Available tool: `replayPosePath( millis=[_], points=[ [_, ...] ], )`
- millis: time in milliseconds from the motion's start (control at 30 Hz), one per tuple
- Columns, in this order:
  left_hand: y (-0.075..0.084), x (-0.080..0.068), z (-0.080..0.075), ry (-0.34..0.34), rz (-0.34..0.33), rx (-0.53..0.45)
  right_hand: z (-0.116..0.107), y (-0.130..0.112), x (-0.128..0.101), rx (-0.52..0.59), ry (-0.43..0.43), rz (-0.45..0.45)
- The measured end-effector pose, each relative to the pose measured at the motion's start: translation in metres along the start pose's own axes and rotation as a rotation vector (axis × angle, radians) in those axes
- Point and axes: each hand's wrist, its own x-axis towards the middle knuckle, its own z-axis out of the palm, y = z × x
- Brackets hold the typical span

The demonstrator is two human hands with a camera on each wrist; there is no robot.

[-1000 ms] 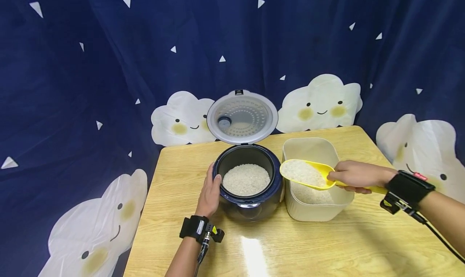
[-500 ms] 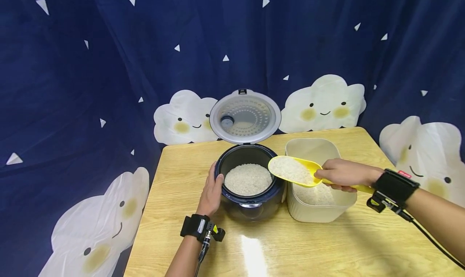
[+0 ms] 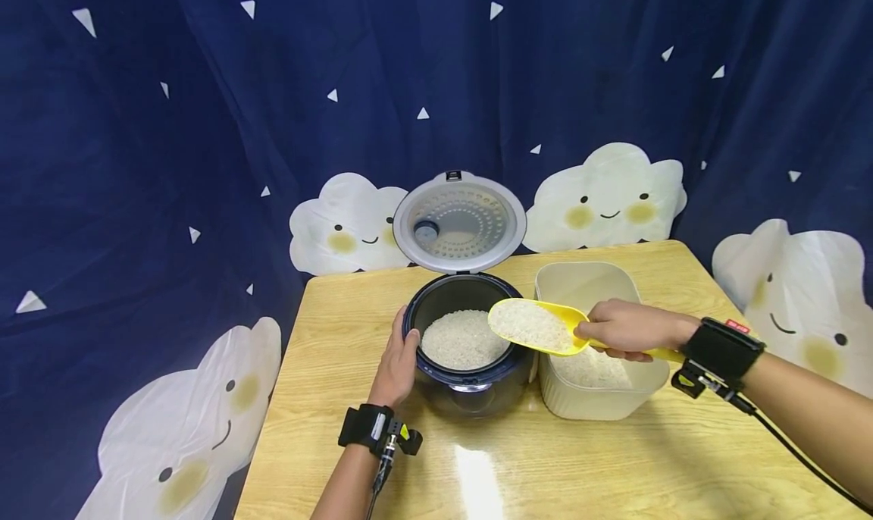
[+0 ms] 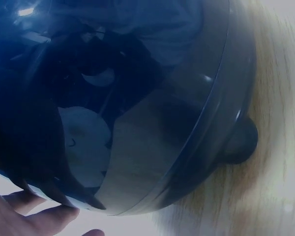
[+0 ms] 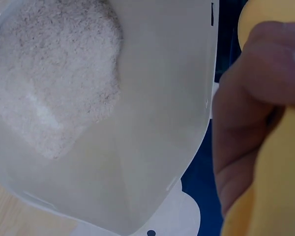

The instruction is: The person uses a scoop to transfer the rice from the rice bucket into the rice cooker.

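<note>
My right hand (image 3: 617, 329) grips the handle of a yellow scoop (image 3: 562, 324) that is heaped with white rice (image 3: 527, 323). The scoop's front end overlaps the right rim of a dark blue rice cooker (image 3: 470, 399) in the head view. Inside the cooker's pot lies more rice (image 3: 464, 339), and its grey lid (image 3: 458, 220) stands raised at the back. My left hand (image 3: 395, 364) rests against the cooker's left side; in the left wrist view its fingers (image 4: 54, 219) touch the glossy body. Below my right hand stands a cream bin (image 3: 593, 402) holding rice (image 5: 54, 69).
Cooker and bin stand side by side on a wooden table (image 3: 327, 338). A dark blue curtain (image 3: 382, 42) with cloud faces hangs behind it. A cable (image 3: 805, 455) trails from my right wrist band.
The right hand has carried the filled scoop leftward, from over the bin to the cooker's right rim. My left hand stays on the cooker.
</note>
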Motion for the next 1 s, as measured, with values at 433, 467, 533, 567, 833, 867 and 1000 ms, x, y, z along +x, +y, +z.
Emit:
replayPosePath(
  millis=[433, 467, 533, 567, 833, 867, 1000],
  points=[
    [0.002, -0.002, 0.0, 0.004, -0.009, -0.006, 0.008, 0.002, 0.007, 0.003, 0.004, 0.012],
    [0.002, -0.002, 0.0, 0.002, -0.01, -0.008, 0.009, 0.001, 0.008, 0.002, 0.007, 0.012],
    [0.002, -0.002, 0.0, 0.002, -0.011, -0.013, 0.01, -0.002, 0.011, -0.007, 0.015, 0.011],
    [0.002, -0.003, 0.001, 0.003, -0.012, -0.016, 0.011, -0.003, 0.013, -0.014, 0.018, 0.011],
    [0.002, -0.002, 0.002, 0.004, -0.011, -0.01, 0.016, -0.014, 0.027, -0.074, 0.057, 0.026],
    [0.002, -0.002, 0.001, 0.007, -0.008, -0.006, 0.015, -0.016, 0.029, -0.084, 0.059, 0.024],
    [0.001, -0.001, 0.0, 0.019, 0.005, -0.004, 0.013, -0.024, 0.035, -0.104, 0.066, 0.008]
  ],
)
